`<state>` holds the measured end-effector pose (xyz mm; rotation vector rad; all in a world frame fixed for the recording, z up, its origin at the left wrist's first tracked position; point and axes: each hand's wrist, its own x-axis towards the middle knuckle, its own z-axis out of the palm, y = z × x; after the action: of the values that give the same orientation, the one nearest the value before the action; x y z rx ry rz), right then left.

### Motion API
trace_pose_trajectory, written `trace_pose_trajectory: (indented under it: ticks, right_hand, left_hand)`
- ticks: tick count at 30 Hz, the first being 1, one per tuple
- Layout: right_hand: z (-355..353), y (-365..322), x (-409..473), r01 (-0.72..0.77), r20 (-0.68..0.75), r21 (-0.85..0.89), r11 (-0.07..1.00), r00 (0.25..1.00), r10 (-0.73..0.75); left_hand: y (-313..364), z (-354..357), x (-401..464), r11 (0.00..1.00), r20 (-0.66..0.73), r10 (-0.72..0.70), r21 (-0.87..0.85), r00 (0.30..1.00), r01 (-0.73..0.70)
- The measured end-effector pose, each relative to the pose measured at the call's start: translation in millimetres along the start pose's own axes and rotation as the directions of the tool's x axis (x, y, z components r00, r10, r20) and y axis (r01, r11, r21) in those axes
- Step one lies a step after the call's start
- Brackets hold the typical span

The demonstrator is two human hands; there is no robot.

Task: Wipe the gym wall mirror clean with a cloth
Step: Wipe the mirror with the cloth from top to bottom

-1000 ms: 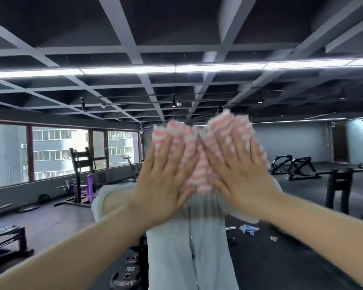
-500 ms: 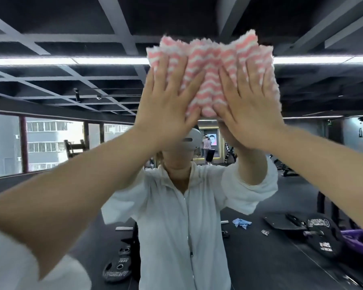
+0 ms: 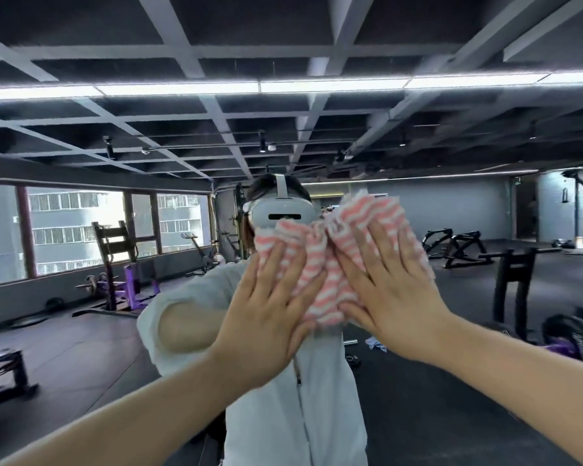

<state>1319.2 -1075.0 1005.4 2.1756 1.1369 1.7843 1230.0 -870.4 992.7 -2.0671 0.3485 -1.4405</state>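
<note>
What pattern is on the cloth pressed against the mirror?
Pink and white wavy stripes on the cloth, seen in the head view.

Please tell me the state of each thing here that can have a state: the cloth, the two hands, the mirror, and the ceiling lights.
cloth: bunched, pressed flat against the mirror
left hand: fingers straight, pressing the cloth
right hand: fingers straight and spread, pressing the cloth
mirror: reflects the gym; dirt cannot be told
ceiling lights: on

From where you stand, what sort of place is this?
A gym, seen reflected in a wall mirror: a purple weight rack, an exercise bike by the windows, and black rubber flooring.
</note>
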Motion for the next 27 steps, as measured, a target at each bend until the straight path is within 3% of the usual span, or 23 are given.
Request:
trace_pose_trajectory:
  ticks: [5, 7, 10, 13, 21, 27]
  right_hand:
    - [-20, 60, 73, -0.106, -0.073, -0.029, 0.994, 0.992, 0.103]
    - [-35, 84, 103, -0.196, -0.033, -0.005, 0.981, 0.98, 0.195]
    - [-55, 109, 135, -0.338, 0.045, -0.016, 0.941, 0.94, 0.339]
    - [-59, 113, 138, -0.392, 0.049, 0.036, 0.919, 0.919, 0.39]
    - [-13, 97, 39, -0.26, -0.109, 0.048, 0.964, 0.958, 0.264]
    - [6, 93, -52, -0.173, 0.027, -0.023, 0.985, 0.984, 0.174]
  left_hand:
    - [-35, -6, 92, 0.993, -0.159, -0.118, 0.01, 0.98, 0.121]
    - [-50, -13, 135, 0.985, -0.182, -0.145, 0.063, 0.973, 0.158]
    - [-63, -29, 187, 0.962, -0.094, -0.264, 0.039, 0.96, 0.268]
    - [-62, -36, 203, 0.947, -0.054, -0.318, 0.031, 0.947, 0.32]
    - [8, 0, 146, 0.997, -0.184, -0.074, 0.017, 0.98, 0.078]
    - [82, 17, 101, 0.999, -0.096, 0.029, -0.016, 0.995, -0.031]
